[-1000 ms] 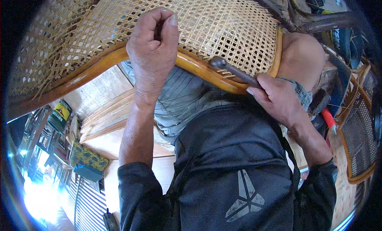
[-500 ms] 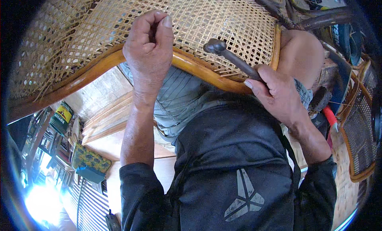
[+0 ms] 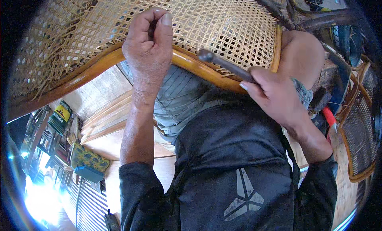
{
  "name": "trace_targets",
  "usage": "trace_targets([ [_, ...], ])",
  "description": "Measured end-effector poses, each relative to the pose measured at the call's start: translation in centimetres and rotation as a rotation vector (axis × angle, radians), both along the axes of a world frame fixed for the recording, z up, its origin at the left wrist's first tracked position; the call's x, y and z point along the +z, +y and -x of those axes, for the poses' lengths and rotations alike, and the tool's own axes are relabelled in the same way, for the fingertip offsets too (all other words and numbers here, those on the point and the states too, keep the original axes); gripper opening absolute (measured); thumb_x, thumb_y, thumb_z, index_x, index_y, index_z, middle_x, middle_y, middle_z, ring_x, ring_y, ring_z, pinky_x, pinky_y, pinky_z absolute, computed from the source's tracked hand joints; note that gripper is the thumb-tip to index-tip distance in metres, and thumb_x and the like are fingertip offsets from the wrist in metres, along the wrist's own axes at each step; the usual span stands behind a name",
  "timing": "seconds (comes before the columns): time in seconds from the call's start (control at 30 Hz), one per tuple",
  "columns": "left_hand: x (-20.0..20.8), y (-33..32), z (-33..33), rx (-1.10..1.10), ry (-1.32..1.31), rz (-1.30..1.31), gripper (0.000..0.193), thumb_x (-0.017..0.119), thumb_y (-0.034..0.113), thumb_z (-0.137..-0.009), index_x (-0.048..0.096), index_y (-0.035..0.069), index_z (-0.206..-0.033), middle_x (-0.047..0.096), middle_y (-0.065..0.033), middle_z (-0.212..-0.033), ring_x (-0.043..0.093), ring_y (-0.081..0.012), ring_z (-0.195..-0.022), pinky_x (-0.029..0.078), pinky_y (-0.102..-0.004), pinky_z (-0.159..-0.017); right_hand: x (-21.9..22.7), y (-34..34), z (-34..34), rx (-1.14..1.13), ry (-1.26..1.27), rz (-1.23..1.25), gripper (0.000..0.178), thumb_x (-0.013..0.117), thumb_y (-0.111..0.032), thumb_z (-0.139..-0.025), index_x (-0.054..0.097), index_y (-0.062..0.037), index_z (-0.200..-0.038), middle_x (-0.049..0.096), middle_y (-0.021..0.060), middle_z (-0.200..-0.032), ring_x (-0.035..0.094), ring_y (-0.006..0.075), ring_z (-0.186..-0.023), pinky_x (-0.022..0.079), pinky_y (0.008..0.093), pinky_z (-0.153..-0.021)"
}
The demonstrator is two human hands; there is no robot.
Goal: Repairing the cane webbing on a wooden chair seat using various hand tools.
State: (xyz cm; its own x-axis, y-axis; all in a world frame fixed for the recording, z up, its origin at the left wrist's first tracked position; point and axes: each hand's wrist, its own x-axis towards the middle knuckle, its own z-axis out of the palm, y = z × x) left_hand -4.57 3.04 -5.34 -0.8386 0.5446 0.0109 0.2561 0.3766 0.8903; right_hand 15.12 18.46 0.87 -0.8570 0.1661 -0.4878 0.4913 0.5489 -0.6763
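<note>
The left hand (image 3: 147, 51) is curled over the yellow-brown rail (image 3: 191, 61) edging a sheet of woven cane webbing (image 3: 215, 16), its thumb brought close to the forefinger; whether anything is pinched there cannot be told. Farther right, a dark, knob-headed hammer (image 3: 232, 67) is slanted across the webbing's rail-side margin, its handle grasped by the right hand (image 3: 276, 93), beyond which a framed cane panel (image 3: 360, 139) is seen.

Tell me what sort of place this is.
Probably a furniture workshop: there is woven cane in a curved frame, a hammer-like tool in the right hand, and another framed woven panel at the far right.
</note>
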Motion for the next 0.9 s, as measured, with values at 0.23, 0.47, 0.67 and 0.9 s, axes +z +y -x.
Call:
trace_targets([
  [0.23,-0.1,-0.1,0.1,0.007,-0.044,-0.019,0.009,0.064,0.008,-0.089,0.062,0.003,-0.096,0.064,-0.0029,-0.082,0.057,-0.0062,-0.073,0.048,-0.0217,-0.066,0.3,-0.4,-1.1,-0.14,-0.008,0.061,0.029,0.058,-0.03,-0.091,0.049,-0.0037,-0.085,0.057,0.0199,-0.075,0.059,0.0417,-0.072,0.047,0.0479,-0.062],
  [0.47,0.3,0.1,0.0,-0.015,-0.083,-0.011,0.009,0.063,0.008,-0.089,0.062,0.002,-0.097,0.062,-0.002,-0.082,0.056,-0.006,-0.071,0.047,-0.0207,-0.065,-0.5,-0.2,-1.7,-0.073,-0.092,0.052,0.029,0.058,-0.031,-0.091,0.048,-0.0039,-0.084,0.058,0.0202,-0.076,0.059,0.0422,-0.073,0.047,0.0489,-0.063],
  [0.67,0.0,0.1,0.0,-0.037,-0.053,-0.024,0.007,0.061,0.007,-0.09,0.062,0.002,-0.096,0.061,-0.001,-0.081,0.053,-0.005,-0.069,0.046,-0.0201,-0.063,0.3,0.3,-1.8,-0.035,-0.031,0.012,0.026,0.063,-0.023,-0.089,0.048,-0.003,-0.083,0.054,0.0189,-0.072,0.057,0.0384,-0.067,0.044,0.0434,-0.058],
  [0.9,0.7,0.2,-0.2,-0.04,-0.107,0.063,0.008,0.057,0.008,-0.093,0.061,0.002,-0.097,0.06,-0.001,-0.084,0.052,-0.0052,-0.071,0.045,-0.0203,-0.064,0.5,0.6,-1.6,-0.04,-0.051,0.052,0.026,0.061,-0.025,-0.089,0.048,-0.0029,-0.083,0.055,0.0196,-0.074,0.058,0.0399,-0.072,0.045,0.0452,-0.061],
])
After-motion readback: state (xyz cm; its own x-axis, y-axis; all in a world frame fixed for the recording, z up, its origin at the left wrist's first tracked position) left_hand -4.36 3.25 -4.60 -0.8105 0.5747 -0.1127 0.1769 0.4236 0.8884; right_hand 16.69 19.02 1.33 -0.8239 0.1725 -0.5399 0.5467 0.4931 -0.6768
